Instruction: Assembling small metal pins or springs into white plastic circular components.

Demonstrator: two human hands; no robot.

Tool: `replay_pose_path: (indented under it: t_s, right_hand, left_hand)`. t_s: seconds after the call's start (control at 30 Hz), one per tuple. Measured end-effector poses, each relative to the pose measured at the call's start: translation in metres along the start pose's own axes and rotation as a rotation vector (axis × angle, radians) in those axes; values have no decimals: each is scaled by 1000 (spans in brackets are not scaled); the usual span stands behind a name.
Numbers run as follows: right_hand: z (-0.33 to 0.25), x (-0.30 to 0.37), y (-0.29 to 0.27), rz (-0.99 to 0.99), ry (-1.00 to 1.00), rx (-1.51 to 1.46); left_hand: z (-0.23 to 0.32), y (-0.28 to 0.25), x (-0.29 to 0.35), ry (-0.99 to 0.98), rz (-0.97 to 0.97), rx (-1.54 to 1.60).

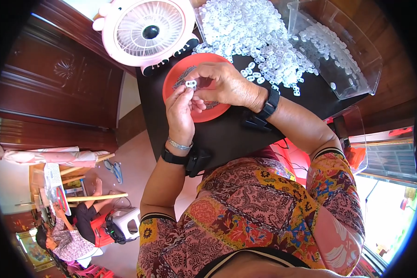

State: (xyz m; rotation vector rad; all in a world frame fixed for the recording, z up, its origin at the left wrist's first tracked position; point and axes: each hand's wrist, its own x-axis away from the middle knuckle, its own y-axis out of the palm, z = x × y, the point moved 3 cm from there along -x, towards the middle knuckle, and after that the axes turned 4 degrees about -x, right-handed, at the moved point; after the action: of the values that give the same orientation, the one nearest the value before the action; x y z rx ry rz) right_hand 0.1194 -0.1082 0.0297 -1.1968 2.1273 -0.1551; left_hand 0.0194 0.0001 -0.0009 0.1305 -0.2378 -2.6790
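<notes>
My left hand (180,115) pinches a small white plastic piece with two holes (191,84) between thumb and fingertips. Close against it, my right hand (224,84) is bent with its fingers closed in; whatever lies between those fingertips is too small to make out. Both hands are over a round red plate (213,115). Small grey metal pieces (182,76) lie in the plate, partly hidden by my hands. Behind the plate, a large heap of similar white two-holed pieces (245,28) spreads over the dark table (171,134), with several loose ones nearer my right wrist.
A pink and white fan (150,31) stands at the back left, next to the plate. A clear plastic bin (356,88) with more white pieces lies tilted at the back right. At far left a person (74,241) sits, near slippers (113,171) on the floor.
</notes>
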Motion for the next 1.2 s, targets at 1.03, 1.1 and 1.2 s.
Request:
replay_pose_path:
  t_s: [1.03, 1.1, 1.2]
  right_hand:
    - [-22, 6, 10, 3, -270, 503]
    - [-24, 6, 11, 27, -314, 525]
    - [-29, 7, 12, 6, -312, 589]
  left_hand:
    - [3, 0, -1, 120, 58, -79]
    - [5, 0, 1, 140, 46, -68]
    - [4, 3, 4, 157, 58, -52]
